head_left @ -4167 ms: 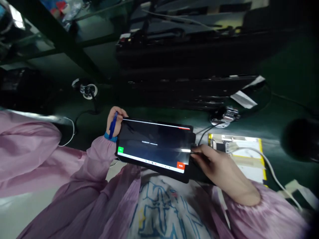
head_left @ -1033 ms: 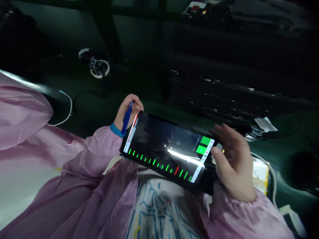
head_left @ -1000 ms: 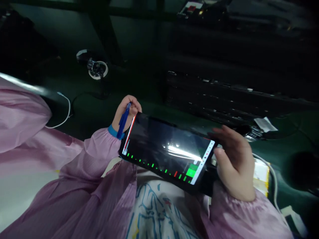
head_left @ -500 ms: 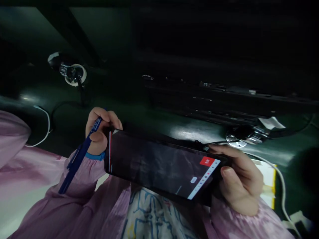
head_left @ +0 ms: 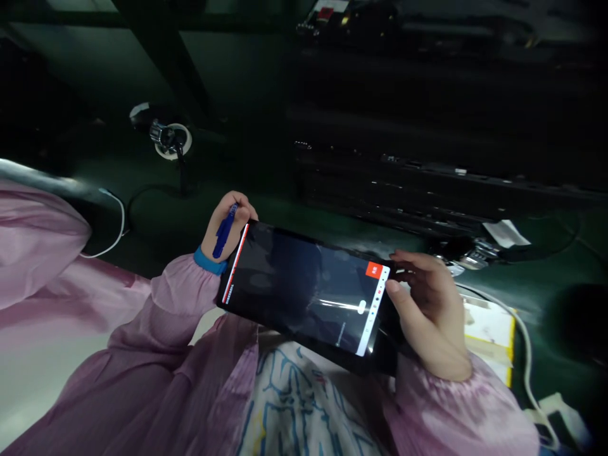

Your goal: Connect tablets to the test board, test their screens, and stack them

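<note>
A black tablet (head_left: 294, 278) with a lit, mostly dark screen lies across both hands in front of my chest. The screen shows a red label and a white strip along its right side. My left hand (head_left: 228, 225) is closed at the tablet's upper left corner, with a blue pen (head_left: 225, 232) held across the palm; some of its fingers are hidden. At the right end, my right hand (head_left: 430, 310) grips the edge, thumb near the front and fingers curled at the top and behind.
A clip-like metal fitting (head_left: 164, 136) on a round base stands at the left. A similar fitting (head_left: 475, 256) is at the right by a white cable (head_left: 527, 361) and a yellow-edged white sheet (head_left: 489, 329). Dark equipment (head_left: 427, 126) fills the back. A pink sleeve (head_left: 38, 240) is at far left.
The view has shifted, so the fittings at left appear further right. The tablet's screen has turned more towards me, and the pen has swung and looks shorter. Both hands keep hold.
</note>
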A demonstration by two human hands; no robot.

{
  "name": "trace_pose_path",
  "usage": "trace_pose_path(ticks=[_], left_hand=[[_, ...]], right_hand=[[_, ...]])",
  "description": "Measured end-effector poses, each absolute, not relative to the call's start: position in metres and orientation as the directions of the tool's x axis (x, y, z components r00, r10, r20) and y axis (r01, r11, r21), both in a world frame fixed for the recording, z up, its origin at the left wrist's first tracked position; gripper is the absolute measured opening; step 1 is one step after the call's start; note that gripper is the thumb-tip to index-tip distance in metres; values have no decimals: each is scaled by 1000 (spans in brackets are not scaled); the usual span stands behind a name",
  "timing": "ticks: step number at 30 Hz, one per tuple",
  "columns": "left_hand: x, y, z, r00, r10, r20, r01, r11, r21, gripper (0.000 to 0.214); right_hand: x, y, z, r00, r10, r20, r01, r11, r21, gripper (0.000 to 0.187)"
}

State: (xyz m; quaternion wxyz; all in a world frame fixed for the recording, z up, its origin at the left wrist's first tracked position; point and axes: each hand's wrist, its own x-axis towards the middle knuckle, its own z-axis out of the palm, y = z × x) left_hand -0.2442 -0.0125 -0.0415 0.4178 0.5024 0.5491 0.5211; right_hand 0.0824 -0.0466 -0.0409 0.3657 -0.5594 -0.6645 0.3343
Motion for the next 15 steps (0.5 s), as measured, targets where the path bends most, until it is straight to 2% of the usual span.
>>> trace_pose_path(ticks=[8,15], left_hand=[[-245,-12,-47,-138,984,115,91,-103,991,39],[-245,-13,-42,-109,982,155,101,-144,984,40]], right_hand=[[90,-54,-35,-127,982,137,505,183,-843,41],[106,-87,-24,-277,958,69,630,236,-740,70]])
